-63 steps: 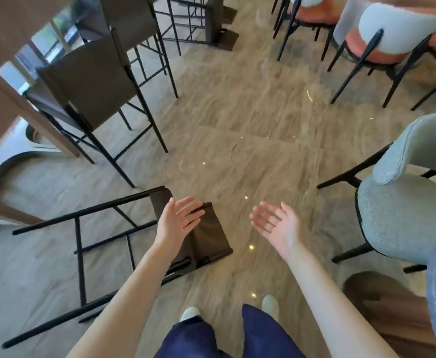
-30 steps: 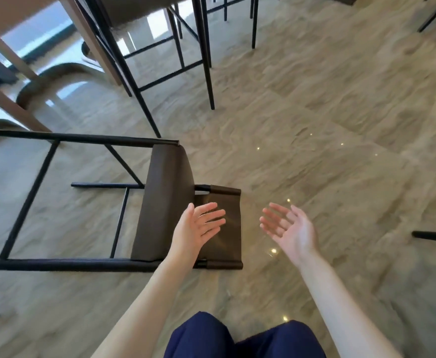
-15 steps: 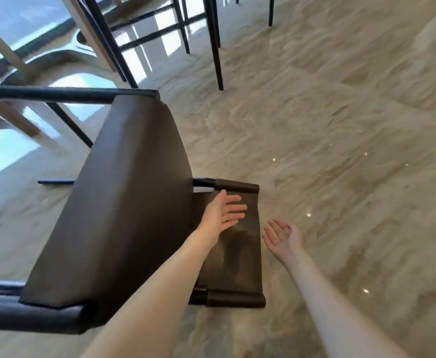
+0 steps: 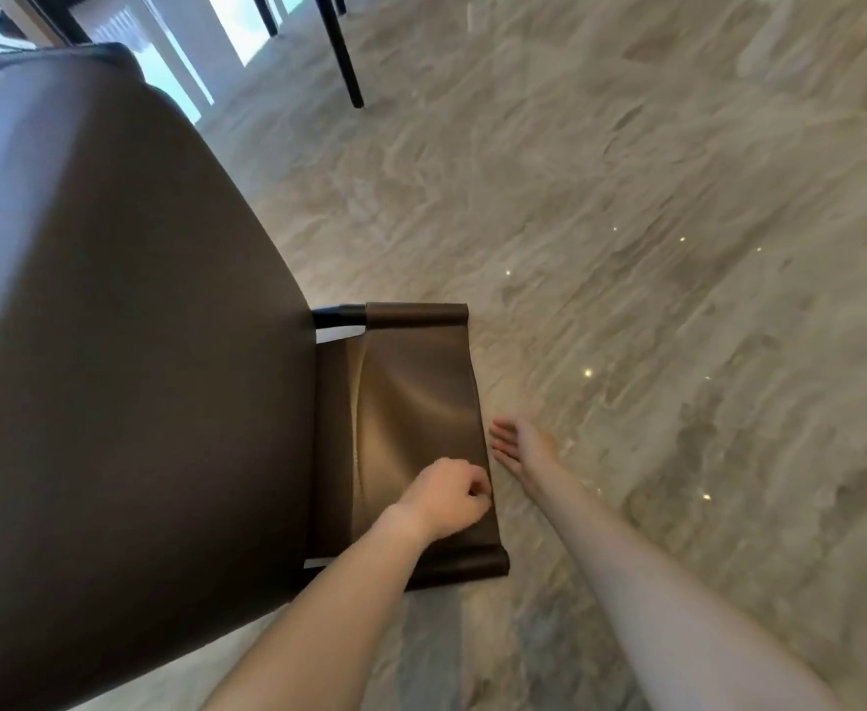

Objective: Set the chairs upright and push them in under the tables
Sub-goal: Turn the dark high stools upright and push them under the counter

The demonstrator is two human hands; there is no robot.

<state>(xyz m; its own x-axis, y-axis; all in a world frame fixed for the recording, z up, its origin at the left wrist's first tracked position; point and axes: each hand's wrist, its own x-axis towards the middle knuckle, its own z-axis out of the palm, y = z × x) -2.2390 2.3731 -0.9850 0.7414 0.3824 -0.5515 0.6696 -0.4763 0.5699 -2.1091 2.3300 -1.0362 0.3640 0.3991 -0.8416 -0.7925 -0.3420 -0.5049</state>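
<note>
The brown bar chair (image 4: 128,351) lies tipped on the marble floor (image 4: 626,248). The left hand (image 4: 446,497) curls over its backrest's (image 4: 416,428) top edge for lifting; the right hand (image 4: 521,446), fingers straight and empty, reaches alongside to help.

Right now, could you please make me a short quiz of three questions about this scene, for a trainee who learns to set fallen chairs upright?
1. True or false: the chair already stands upright on its legs.
2. Which hand grips the edge of the chair's backrest? A) left hand B) right hand C) both hands
3. Fill in the missing word: the right hand is open, its palm turned up, just beside the backrest and low over the ____.

Key:
1. False; it lies on its side, backrest on the floor.
2. A
3. floor
</note>
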